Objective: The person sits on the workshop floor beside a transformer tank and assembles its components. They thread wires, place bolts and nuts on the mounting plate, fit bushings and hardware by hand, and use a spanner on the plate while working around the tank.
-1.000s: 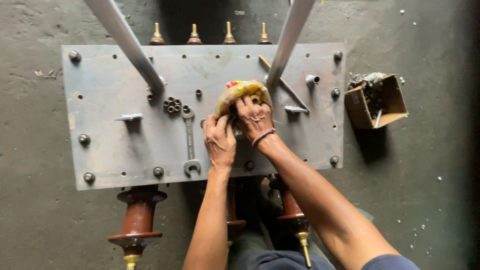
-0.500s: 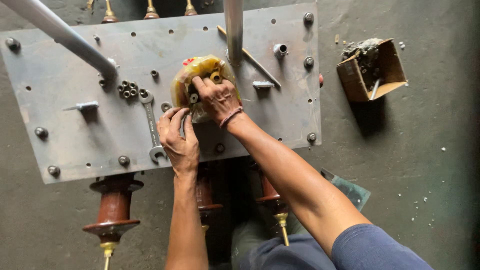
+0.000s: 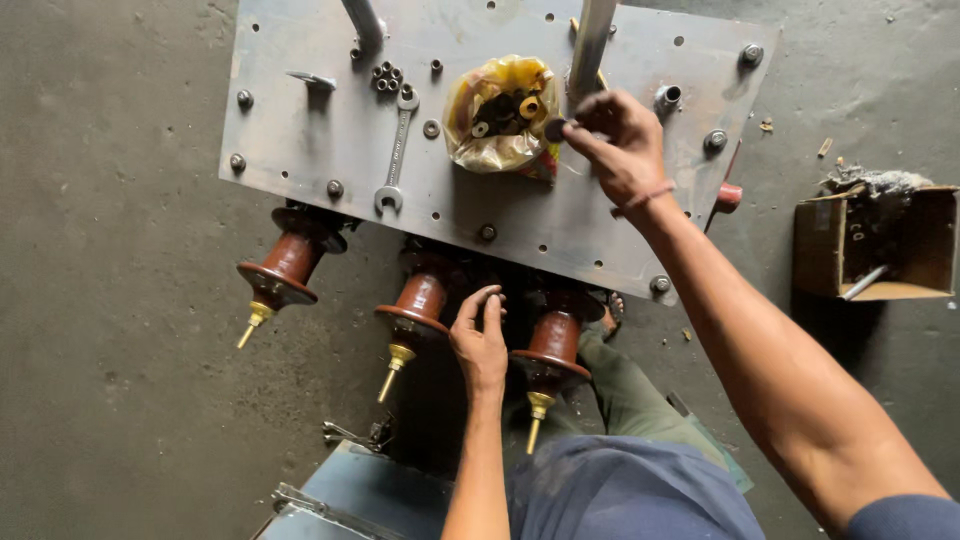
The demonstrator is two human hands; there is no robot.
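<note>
Head view, left hand (image 3: 480, 345) dropped off plate (image 3: 300, 130), right hand (image 3: 620, 145) now pinching washer (image 3: 553, 129)

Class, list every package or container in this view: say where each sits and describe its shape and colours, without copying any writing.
Plastic bag: on the grey metal plate, beside the right hand; crumpled, clear yellowish, holding small dark and yellow parts.
Cardboard box: on the floor right of the plate; brown, open, with scrap and a metal rod inside.
No labels, signs or screens show.

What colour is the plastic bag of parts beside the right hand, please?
Translucent yellow plastic bag, seen in the head view.
</note>
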